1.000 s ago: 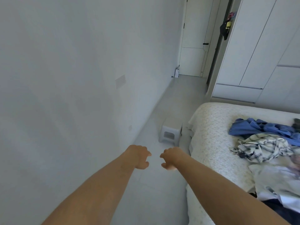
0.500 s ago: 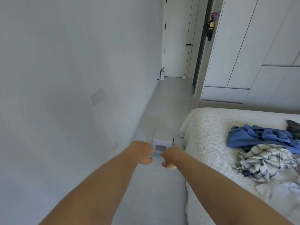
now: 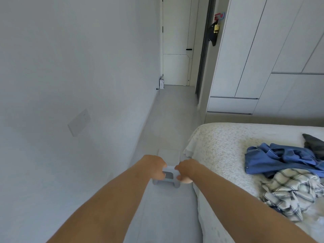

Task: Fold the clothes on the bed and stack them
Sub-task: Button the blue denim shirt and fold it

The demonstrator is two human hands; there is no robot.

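Observation:
A heap of unfolded clothes lies on the white bed [image 3: 219,142] at the right: a blue shirt [image 3: 273,160], a crumpled white and navy plaid shirt [image 3: 294,188] in front of it, and a dark grey garment [image 3: 313,142] behind. Both my arms stretch forward over the floor strip left of the bed. My left hand [image 3: 154,165] and my right hand [image 3: 187,170] hang close together with fingers curled down, holding nothing. They are well left of the clothes and overlap a small stool in view.
A small white plastic stool [image 3: 169,155] stands on the floor by the bed's corner, partly behind my hands. A bare white wall [image 3: 70,67] runs along the left, a white wardrobe [image 3: 263,50] stands behind the bed, and a closed door [image 3: 175,41] ends the passage.
The view has swung left and tilted up, so fewer clothes show. Both hands stay curled and side by side, and they now overlap the stool.

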